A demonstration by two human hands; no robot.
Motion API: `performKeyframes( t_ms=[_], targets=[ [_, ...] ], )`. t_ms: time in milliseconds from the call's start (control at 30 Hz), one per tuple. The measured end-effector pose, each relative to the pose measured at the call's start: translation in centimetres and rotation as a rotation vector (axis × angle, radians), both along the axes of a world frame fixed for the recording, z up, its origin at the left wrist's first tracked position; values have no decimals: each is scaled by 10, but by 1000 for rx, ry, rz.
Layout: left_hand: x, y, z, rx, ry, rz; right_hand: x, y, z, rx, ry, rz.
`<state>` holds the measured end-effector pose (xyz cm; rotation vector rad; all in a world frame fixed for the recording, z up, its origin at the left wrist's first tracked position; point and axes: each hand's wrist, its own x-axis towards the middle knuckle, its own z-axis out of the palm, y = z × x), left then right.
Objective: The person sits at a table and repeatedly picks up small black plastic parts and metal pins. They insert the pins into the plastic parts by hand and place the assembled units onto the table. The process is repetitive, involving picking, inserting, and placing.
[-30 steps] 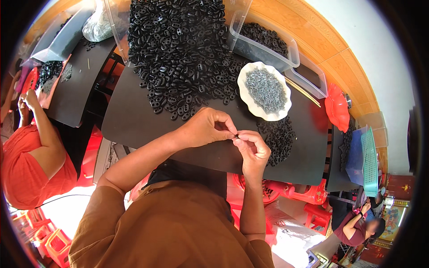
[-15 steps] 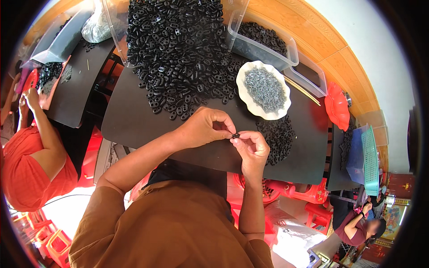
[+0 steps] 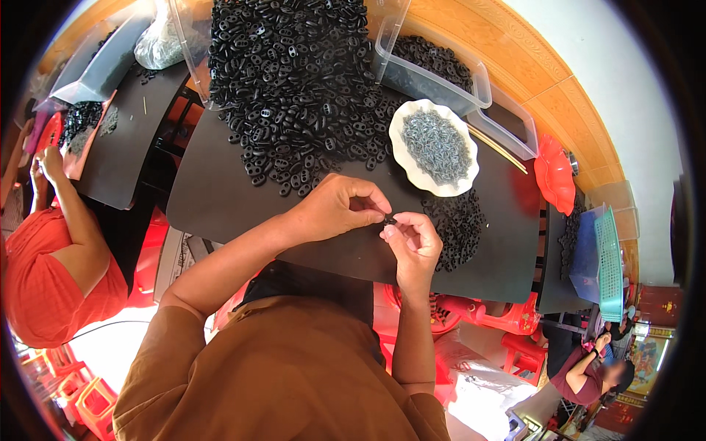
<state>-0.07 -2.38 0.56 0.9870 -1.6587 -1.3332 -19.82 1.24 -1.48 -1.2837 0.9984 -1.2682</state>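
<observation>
My left hand [image 3: 334, 209] and my right hand [image 3: 414, 246] meet over the front part of the dark table, fingertips pinched on one small black plastic piece [image 3: 390, 219]. Most of that piece is covered by the fingers. Just beyond my left hand spreads a big heap of black oval pieces with holes [image 3: 294, 95]. A white scalloped dish [image 3: 403, 163] full of small shiny metal parts [image 3: 437, 147] stands beyond my right hand. Beside that hand lies a smaller pile of black pieces [image 3: 460, 231].
A clear bin [image 3: 434, 81] of black pieces stands at the back, with chopsticks [image 3: 500, 151] and a red dish [image 3: 553, 176] to its right. Left, a person in red [image 3: 62, 272] works at another table [image 3: 121, 162]. Red stools [image 3: 526, 353] stand below at right.
Both hands have shifted very slightly, and the fingertips have turned a little around the black piece. The rest looks the same.
</observation>
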Motion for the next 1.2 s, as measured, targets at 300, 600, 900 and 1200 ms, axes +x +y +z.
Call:
performKeyframes(
  t_ms=[300,600,900,1200],
  targets=[
    [-2,-1,-5,73,95,-18,2,0,0,0,7,-25],
    [-1,0,-6,51,47,-19,1,0,-6,-40,60,-18],
    [-1,0,-6,6,23,-58,-1,0,-7,-79,117,16],
    [-3,4,-1,40,88,-47,1,2,-1,-14,56,-6]
  ],
)
